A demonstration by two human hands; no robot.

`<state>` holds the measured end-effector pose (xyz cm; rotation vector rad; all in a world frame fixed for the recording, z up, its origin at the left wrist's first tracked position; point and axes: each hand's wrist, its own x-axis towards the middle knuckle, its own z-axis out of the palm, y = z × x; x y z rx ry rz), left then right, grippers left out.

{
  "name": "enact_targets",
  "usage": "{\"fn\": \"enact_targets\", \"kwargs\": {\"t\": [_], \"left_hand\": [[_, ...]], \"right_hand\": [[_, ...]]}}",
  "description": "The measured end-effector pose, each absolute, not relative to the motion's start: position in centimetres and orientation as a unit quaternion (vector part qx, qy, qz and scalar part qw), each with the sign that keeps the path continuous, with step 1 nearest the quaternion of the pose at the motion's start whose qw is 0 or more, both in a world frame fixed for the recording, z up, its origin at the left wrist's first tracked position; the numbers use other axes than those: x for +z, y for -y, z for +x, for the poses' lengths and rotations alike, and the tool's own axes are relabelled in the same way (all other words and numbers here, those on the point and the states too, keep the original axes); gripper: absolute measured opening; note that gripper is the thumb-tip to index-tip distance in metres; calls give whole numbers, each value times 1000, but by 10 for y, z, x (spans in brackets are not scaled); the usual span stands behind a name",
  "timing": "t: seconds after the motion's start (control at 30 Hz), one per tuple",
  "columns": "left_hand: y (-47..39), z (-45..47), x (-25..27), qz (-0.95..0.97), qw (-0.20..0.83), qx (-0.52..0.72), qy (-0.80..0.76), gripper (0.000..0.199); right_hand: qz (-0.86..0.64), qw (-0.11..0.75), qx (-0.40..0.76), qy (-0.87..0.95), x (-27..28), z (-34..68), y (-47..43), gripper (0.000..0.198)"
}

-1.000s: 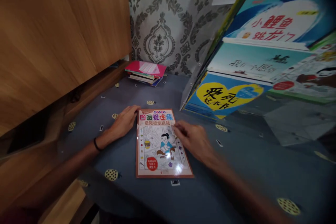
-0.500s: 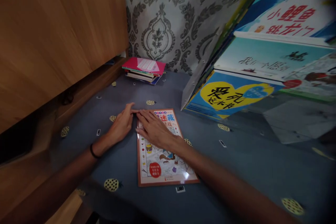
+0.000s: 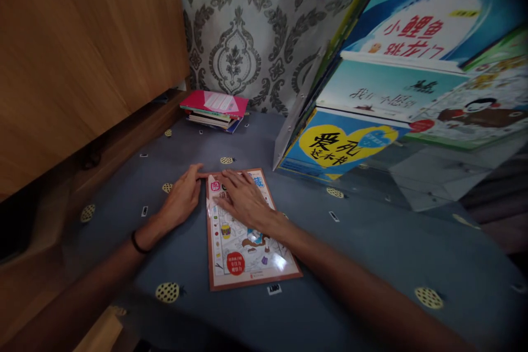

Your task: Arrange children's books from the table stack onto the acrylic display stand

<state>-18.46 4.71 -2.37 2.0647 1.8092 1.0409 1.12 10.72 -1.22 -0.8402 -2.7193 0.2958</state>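
Note:
A closed picture book (image 3: 256, 264) with a brown-orange border lies on the dark blue patterned cloth, its glossy cover facing up. My right hand (image 3: 246, 201) rests palm down across the upper part of the cover, fingers stretched out, hiding part of the title. Beside the book's upper left corner is my left hand (image 3: 181, 195), its side on the cloth. One of its fingers reaches out to the book's top edge, while the others are partly hidden. Neither hand grips anything.
Behind the book, a stack of books (image 3: 216, 110) with a pink one on top stands near the wall. At right, a clear display rack (image 3: 284, 140) holds several picture books (image 3: 344, 146). A wooden cabinet (image 3: 94, 55) lines the left side.
My right hand has slid a little rightward over the cover, uncovering more of the title's left part. My left hand stays by the corner. The whole view has shifted slightly.

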Motion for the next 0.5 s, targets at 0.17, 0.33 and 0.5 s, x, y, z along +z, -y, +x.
{"fn": "enact_targets", "kwargs": {"t": [0.17,0.33,0.5], "left_hand": [[-47,-182,-16,732,43,270,-623,32],[-55,-163,0,794,-24,126,-594,25],[-64,-144,2,802,-23,85,-590,30]], "right_hand": [[-310,146,94,935,-11,16,-106,45],[-288,147,145,935,-14,20,-113,53],[-262,161,170,936,-19,29,-119,49]]}}
